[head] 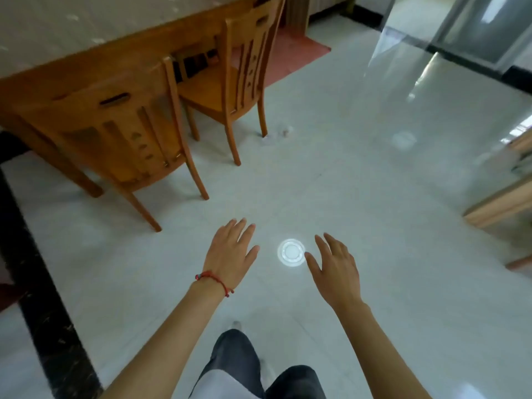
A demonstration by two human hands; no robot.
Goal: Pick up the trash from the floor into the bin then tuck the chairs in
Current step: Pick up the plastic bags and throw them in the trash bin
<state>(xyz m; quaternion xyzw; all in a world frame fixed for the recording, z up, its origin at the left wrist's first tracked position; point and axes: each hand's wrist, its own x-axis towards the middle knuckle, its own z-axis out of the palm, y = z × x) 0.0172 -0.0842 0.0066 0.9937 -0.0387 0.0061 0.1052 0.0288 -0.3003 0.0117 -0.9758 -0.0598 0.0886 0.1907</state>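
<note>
In the head view, both arms reach forward and down over a shiny white tiled floor [374, 197]. The left hand [230, 251] has its fingers straight and a little spread, and it holds nothing. A red string bracelet [214, 279] sits on its wrist. The right hand [335, 264] also has straight, spread fingers and holds nothing.

Between the 2 hands a bright white ring [291, 252] shows on the tiles. I cannot tell if it is a thing on the floor or a reflection of a lamp. A weaker round spot [404, 139] of the same kind is further away on the right.

The trash [277, 135] is some small pale crumpled pieces lying on the floor, just beside the back leg of the far chair [244, 67]. They are blurred and well apart from both hands. The near chair [126, 131] stands on the left. Both wooden chairs face the wooden table [95, 53], which has a pale cover, and both seats are not fully under it. I do not see a bin in this view.

At the bottom edge, dark trousers [230, 358] are visible, and 1 foot steps forward.
</note>
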